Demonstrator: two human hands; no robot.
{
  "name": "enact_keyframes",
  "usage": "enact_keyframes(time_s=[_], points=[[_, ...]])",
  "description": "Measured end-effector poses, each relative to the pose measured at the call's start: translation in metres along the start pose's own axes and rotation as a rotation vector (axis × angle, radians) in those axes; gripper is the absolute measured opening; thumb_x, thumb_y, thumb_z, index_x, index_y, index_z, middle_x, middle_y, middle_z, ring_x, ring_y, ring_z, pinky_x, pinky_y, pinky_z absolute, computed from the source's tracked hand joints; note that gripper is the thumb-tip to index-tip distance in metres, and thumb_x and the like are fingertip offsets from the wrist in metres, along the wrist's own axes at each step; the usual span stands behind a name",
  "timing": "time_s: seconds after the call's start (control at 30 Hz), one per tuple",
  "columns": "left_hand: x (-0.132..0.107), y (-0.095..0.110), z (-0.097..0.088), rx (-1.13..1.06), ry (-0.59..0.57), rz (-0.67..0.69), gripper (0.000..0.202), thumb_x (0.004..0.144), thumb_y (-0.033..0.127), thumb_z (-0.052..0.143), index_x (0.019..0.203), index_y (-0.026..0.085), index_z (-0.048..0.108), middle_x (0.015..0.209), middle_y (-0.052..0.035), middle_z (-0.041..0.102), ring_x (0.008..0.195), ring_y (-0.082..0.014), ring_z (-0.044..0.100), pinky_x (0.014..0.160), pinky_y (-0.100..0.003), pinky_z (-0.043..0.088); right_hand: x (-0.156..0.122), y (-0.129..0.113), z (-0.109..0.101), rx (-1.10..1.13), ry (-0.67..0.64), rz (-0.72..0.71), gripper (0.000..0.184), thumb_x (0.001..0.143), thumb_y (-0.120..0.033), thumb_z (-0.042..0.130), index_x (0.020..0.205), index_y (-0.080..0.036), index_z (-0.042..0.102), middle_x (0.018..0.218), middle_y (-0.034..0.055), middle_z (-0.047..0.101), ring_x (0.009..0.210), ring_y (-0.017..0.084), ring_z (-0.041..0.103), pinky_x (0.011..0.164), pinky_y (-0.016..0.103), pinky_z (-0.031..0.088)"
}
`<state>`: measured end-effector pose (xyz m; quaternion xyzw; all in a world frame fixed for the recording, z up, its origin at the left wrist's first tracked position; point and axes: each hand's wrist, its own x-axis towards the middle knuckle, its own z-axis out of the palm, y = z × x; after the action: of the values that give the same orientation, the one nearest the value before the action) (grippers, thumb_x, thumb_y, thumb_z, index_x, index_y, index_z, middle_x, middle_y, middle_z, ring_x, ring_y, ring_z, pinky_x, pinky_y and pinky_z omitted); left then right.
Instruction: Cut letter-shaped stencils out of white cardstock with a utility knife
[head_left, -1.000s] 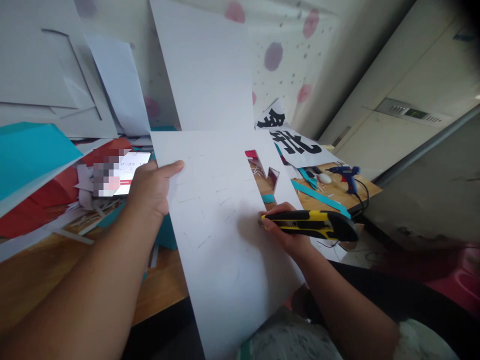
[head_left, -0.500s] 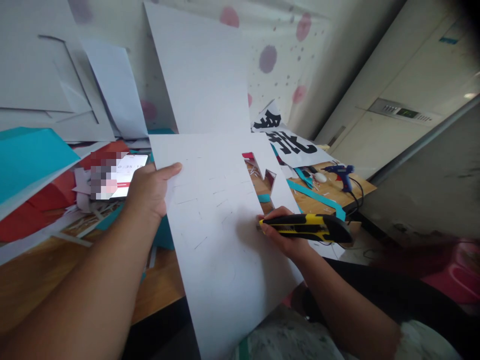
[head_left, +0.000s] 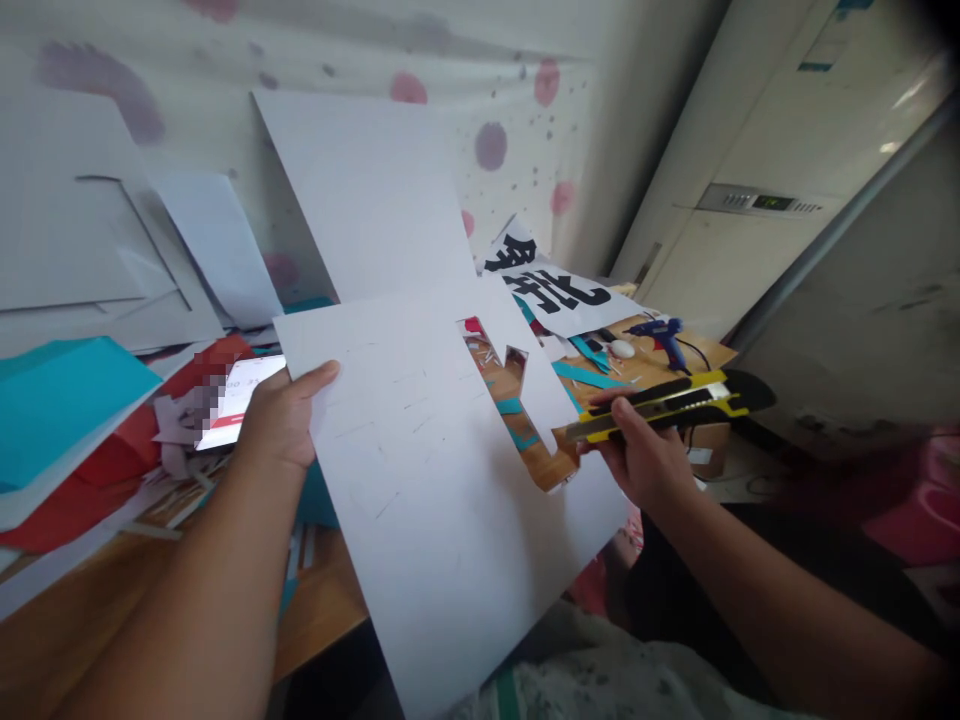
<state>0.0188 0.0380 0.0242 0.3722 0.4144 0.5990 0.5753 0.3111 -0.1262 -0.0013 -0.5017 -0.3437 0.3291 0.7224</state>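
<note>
My left hand grips the left edge of a large white board, thumb on top and the other fingers hidden beneath. Faint pencil strokes mark the board's face. A jagged cut-out opens in its right half, and the wooden table shows through. Closed around a yellow and black utility knife, my right hand is at the board's right side. The knife's tip points left, by the lower end of the cut-out.
A printed sheet with bold black characters lies behind the board, near a blue glue gun. At left are a lit phone, turquoise paper and red paper. Another white panel stands upright at the back.
My right hand has drawn the knife rightward off the board's face, turning it slightly. More of the cut-out's lower part now shows. My left hand still holds the board; the view has shifted.
</note>
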Motion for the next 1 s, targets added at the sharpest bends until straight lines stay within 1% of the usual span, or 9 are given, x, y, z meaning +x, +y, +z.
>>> enact_keyframes(time_s=[0.1, 0.17, 0.27, 0.37, 0.47, 0.6, 0.67, 0.8, 1.0], points=[[0.001, -0.004, 0.001, 0.019, 0.010, 0.005, 0.046, 0.041, 0.012, 0.083, 0.085, 0.010, 0.071, 0.075, -0.0029, 0.075, 0.059, -0.0177, 0.066, 0.059, -0.030, 0.057, -0.018, 0.015, -0.011, 0.086, -0.196, 0.135, 0.038, 0.067, -0.047, 0.079, 0.093, -0.022, 0.067, 0.051, -0.0059, 0.057, 0.039, 0.009, 0.049, 0.043, 0.025, 0.048], [0.002, -0.007, 0.002, 0.029, 0.009, 0.013, 0.046, 0.041, 0.015, 0.084, 0.084, 0.010, 0.071, 0.075, -0.0034, 0.075, 0.058, -0.0176, 0.066, 0.056, -0.030, 0.057, -0.028, 0.023, -0.010, 0.124, -0.289, 0.241, 0.040, 0.064, -0.041, 0.083, 0.096, -0.022, 0.069, 0.058, -0.0036, 0.062, 0.046, 0.011, 0.056, 0.046, 0.026, 0.050], [0.001, -0.010, 0.004, 0.036, 0.005, 0.033, 0.047, 0.041, 0.016, 0.084, 0.086, 0.011, 0.072, 0.077, -0.0033, 0.075, 0.060, -0.0180, 0.067, 0.060, -0.032, 0.059, -0.034, 0.027, -0.004, 0.181, -0.345, 0.363, 0.036, 0.062, -0.032, 0.085, 0.093, -0.023, 0.070, 0.063, -0.0020, 0.064, 0.053, 0.012, 0.061, 0.048, 0.023, 0.050], [-0.001, -0.010, 0.006, 0.043, -0.001, 0.052, 0.048, 0.043, 0.016, 0.084, 0.088, 0.011, 0.072, 0.081, -0.0038, 0.075, 0.062, -0.0185, 0.068, 0.066, -0.035, 0.060, -0.034, 0.030, 0.002, 0.274, -0.376, 0.417, 0.035, 0.061, -0.038, 0.084, 0.089, -0.023, 0.069, 0.062, -0.0021, 0.062, 0.054, 0.011, 0.057, 0.047, 0.021, 0.046], [-0.002, -0.010, 0.008, 0.050, -0.004, 0.063, 0.046, 0.044, 0.015, 0.083, 0.089, 0.010, 0.073, 0.082, -0.0048, 0.075, 0.063, -0.0200, 0.069, 0.068, -0.038, 0.061, -0.033, 0.035, 0.004, 0.205, -0.384, 0.386, 0.033, 0.062, -0.042, 0.082, 0.084, -0.021, 0.068, 0.064, -0.0013, 0.061, 0.049, 0.009, 0.050, 0.042, 0.020, 0.040], [-0.002, -0.010, 0.009, 0.057, 0.029, 0.092, 0.039, 0.045, 0.012, 0.082, 0.083, 0.011, 0.073, 0.078, -0.0044, 0.075, 0.060, -0.0201, 0.068, 0.066, -0.040, 0.062, -0.031, 0.042, 0.003, -0.117, -0.360, 0.206, 0.025, 0.062, -0.026, 0.080, 0.079, -0.021, 0.062, 0.068, -0.0018, 0.061, 0.056, 0.011, 0.053, 0.049, 0.022, 0.040], [-0.002, -0.011, 0.009, 0.057, 0.036, 0.113, 0.037, 0.046, 0.012, 0.081, 0.082, 0.011, 0.073, 0.079, -0.0046, 0.075, 0.059, -0.0197, 0.068, 0.065, -0.041, 0.062, -0.030, 0.045, 0.002, -0.178, -0.361, 0.166, 0.026, 0.062, -0.022, 0.077, 0.081, -0.021, 0.059, 0.071, -0.0026, 0.060, 0.061, 0.012, 0.054, 0.053, 0.022, 0.040], [-0.003, -0.012, 0.009, 0.047, 0.010, 0.143, 0.037, 0.051, 0.010, 0.081, 0.087, 0.011, 0.074, 0.086, -0.0049, 0.076, 0.063, -0.0197, 0.069, 0.070, -0.043, 0.063, -0.029, 0.047, 0.003, -0.149, -0.353, 0.211, 0.025, 0.063, -0.022, 0.072, 0.083, -0.022, 0.058, 0.070, -0.0041, 0.057, 0.058, 0.010, 0.051, 0.051, 0.022, 0.038], [-0.002, -0.014, 0.006, 0.057, 0.012, 0.148, 0.034, 0.053, 0.012, 0.082, 0.086, 0.012, 0.075, 0.087, -0.0049, 0.076, 0.064, -0.0197, 0.070, 0.072, -0.044, 0.062, -0.028, 0.036, 0.010, -0.232, -0.363, 0.216, 0.027, 0.059, -0.024, 0.073, 0.080, -0.020, 0.057, 0.070, -0.0026, 0.060, 0.059, 0.011, 0.053, 0.052, 0.023, 0.040]])
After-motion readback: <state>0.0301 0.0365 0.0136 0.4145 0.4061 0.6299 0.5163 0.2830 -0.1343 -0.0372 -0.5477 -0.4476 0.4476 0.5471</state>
